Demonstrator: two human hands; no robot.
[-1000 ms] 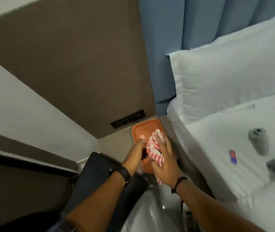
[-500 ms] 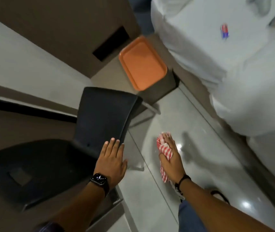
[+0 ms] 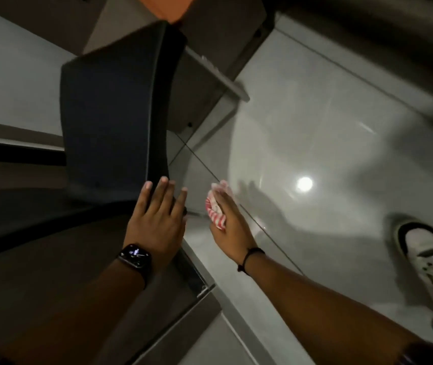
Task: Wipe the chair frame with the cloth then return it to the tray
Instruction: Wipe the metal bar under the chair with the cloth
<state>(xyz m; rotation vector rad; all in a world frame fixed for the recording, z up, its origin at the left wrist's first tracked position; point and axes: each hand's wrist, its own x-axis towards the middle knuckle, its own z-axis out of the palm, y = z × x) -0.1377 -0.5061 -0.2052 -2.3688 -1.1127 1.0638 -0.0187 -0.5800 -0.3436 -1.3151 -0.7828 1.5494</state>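
Note:
A black chair (image 3: 110,122) fills the left of the head view, its backrest seen from above. My left hand (image 3: 157,219) lies flat with fingers spread on the lower corner of the backrest. Just right of it, my right hand (image 3: 227,219) is closed on a red-and-white striped cloth (image 3: 214,212), held low beside the chair near its metal frame (image 3: 194,283). Only a corner of the orange tray (image 3: 168,9) shows at the top edge, on a brown bedside unit (image 3: 220,30).
Glossy grey floor tiles (image 3: 315,127) spread to the right, with a bright light reflection. My white and black shoe (image 3: 431,259) stands at the far right. A brown desk surface (image 3: 52,285) runs under the chair at lower left.
The view has dropped lower and closer to the chair and floor. The tray has slid almost out at the top. My right hand with the cloth has moved in beside my left hand.

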